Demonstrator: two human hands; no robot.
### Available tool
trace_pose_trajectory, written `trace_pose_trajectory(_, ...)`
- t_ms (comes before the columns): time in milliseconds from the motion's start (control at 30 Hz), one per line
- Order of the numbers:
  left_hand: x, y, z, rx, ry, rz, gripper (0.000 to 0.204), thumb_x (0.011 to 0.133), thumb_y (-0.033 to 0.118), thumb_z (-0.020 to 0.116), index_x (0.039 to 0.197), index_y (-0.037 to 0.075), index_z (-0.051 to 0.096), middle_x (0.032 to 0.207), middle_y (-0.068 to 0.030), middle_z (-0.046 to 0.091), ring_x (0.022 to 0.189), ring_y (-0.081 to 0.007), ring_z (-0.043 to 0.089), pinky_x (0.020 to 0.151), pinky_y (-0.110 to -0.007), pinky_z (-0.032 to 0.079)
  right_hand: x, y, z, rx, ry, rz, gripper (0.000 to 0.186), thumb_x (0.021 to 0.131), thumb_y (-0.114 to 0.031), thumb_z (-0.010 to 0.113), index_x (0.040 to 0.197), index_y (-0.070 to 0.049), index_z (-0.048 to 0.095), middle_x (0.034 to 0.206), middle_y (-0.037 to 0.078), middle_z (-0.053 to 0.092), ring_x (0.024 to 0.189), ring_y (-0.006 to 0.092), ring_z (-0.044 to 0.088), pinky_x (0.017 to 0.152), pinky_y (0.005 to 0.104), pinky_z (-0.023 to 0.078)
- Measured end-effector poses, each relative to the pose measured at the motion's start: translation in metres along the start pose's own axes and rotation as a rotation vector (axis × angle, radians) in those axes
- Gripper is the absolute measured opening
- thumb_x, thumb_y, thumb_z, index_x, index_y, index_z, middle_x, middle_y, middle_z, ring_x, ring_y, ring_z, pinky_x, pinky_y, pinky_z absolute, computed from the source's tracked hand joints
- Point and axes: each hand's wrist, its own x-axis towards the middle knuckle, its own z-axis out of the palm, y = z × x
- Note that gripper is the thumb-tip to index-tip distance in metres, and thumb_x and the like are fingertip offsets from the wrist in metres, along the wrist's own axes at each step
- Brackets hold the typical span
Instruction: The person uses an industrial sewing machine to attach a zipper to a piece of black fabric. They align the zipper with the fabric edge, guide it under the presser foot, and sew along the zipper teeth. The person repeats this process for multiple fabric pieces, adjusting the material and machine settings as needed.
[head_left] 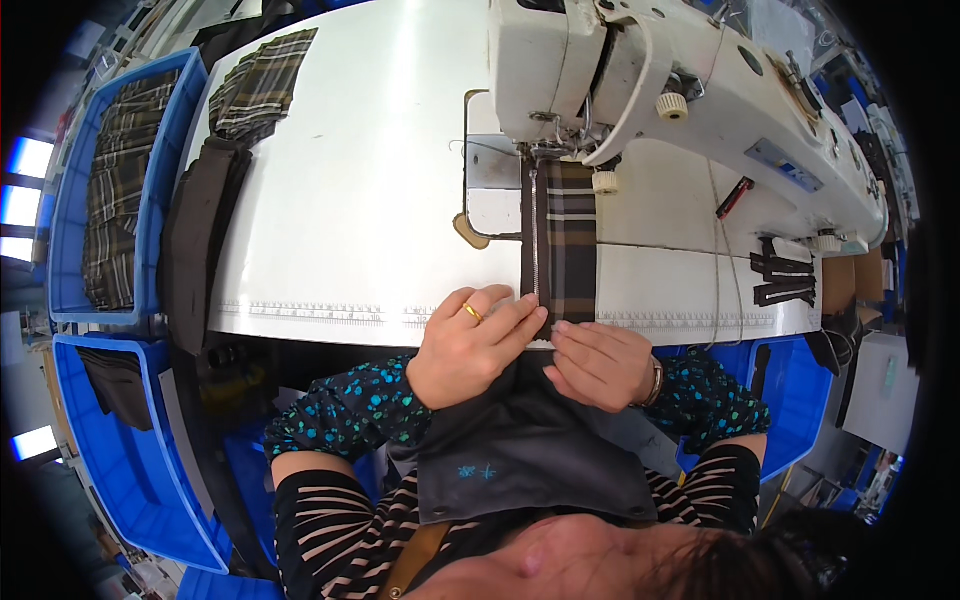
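A strip of brown plaid fabric point(572, 240) lies lengthwise under the sewing machine point(545, 70), its far end beneath the presser foot point(550, 152). Along the left side of the strip runs a dark zipper point(535, 230) with pale teeth. My left hand point(475, 345), with a gold ring, is closed at the near end of the zipper, its fingertips pressing the tape at the table edge. Just to its right, my right hand point(605, 365) pinches the near edge of the plaid fabric, thumb tucked underneath. The fingertips of both hands nearly meet.
At the left, a blue bin point(155, 215) holds plaid pieces, beside dark folded fabric point(205, 230) and a plaid stack point(265, 85). Several short zippers point(783, 275) and a red-and-black tool point(735, 198) lie right. Another blue bin point(140, 470) stands lower left.
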Motion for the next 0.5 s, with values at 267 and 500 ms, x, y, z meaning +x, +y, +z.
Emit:
trace_pose_trajectory(267,0.003,0.002,-0.007,0.022,-0.054,0.002,0.038,0.081,0.013,0.07,0.117,0.008,0.078,0.12,-0.0029,0.072,0.109,-0.022,0.067,0.087,-0.036,0.054,0.055,0.089,-0.002,-0.015,-0.248,0.151,0.053,0.086,-0.035,0.082,0.126,-0.004,0.069,0.136,0.016,0.064,0.123,0.0344,0.064,0.095,0.0447,0.054)
trace_pose_trajectory(500,-0.014,-0.013,-0.012,-0.126,-0.109,-0.009,0.05,0.087,0.031,0.081,0.131,0.01,0.072,0.134,-0.0055,0.068,0.115,-0.0274,0.067,0.095,-0.039,0.054,0.05,0.101,0.011,-0.035,-0.354,0.142,0.075,0.081,-0.052,0.079,0.139,-0.006,0.067,0.152,0.021,0.056,0.13,0.0354,0.062,0.097,0.0439,0.051)
